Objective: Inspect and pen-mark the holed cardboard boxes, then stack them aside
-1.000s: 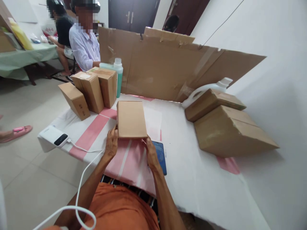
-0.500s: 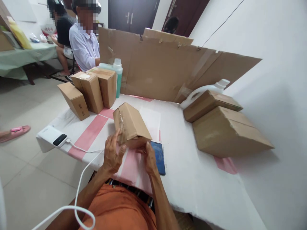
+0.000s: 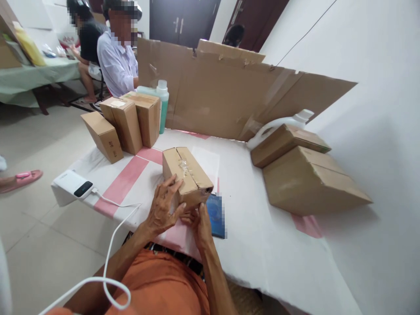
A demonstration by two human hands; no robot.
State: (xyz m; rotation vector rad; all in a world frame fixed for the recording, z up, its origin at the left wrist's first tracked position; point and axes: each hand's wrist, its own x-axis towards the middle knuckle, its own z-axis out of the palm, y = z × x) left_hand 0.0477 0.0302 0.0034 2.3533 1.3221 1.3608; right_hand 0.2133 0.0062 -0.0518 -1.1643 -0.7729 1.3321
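Note:
A small cardboard box point(image 3: 188, 175) lies tilted in front of me, its taped top seam facing up. My left hand point(image 3: 166, 205) grips its left side, with fingertips on the upper face and the thumb at the near end. At the box's near end is my right hand point(image 3: 198, 218), thumb against the cardboard and fingers curled, partly hidden underneath. Right beside my right hand, a phone point(image 3: 216, 216) with a blue screen lies flat on the table; part of it is blurred out.
Several cardboard boxes point(image 3: 121, 124) and a green liquid bottle point(image 3: 163, 109) stand at the left. More boxes point(image 3: 311, 181) and a white jug point(image 3: 262, 133) sit right. A cardboard panel point(image 3: 223, 92) closes the back. A power bank point(image 3: 74, 183) trails a white cable point(image 3: 108, 258). People sit beyond.
The box has been rolled over between my hands, so its taped seam has moved from the left side to the top. Both hands have shifted slightly with it.

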